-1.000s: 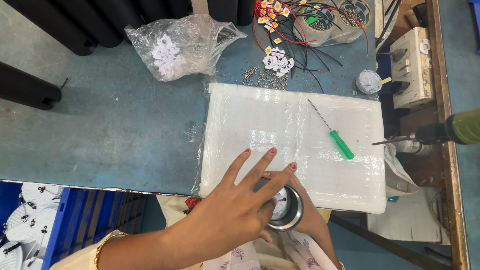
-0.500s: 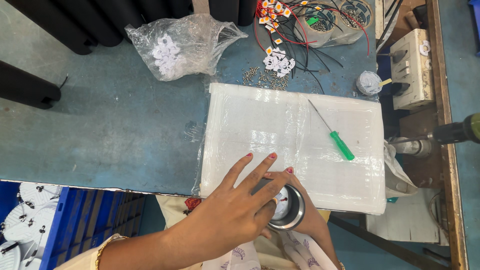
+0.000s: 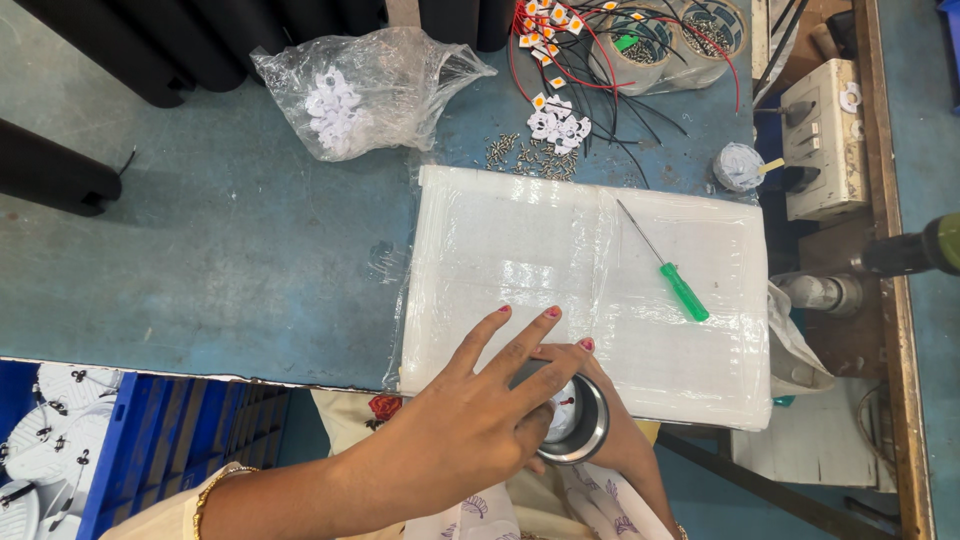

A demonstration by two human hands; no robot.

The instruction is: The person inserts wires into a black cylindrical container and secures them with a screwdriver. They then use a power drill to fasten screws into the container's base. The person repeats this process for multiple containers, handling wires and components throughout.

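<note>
A round metal housing (image 3: 572,420) sits at the near edge of the white plastic-wrapped pad (image 3: 560,270), half over the rim of the blue bench (image 3: 220,250). The left hand (image 3: 470,425) lies across the housing's top, fingers spread flat toward the pad (nails painted red), its grip open and pressing rather than clasping. The right hand (image 3: 610,440) comes up beneath the housing, mostly hidden; whether its grip is closed cannot be told. On the pad's far right part lies a green-handled screwdriver (image 3: 668,265). Beyond the pad's far edge are loose screws (image 3: 520,155), and off its far left corner a clear plastic bag (image 3: 365,88) of white parts.
</note>
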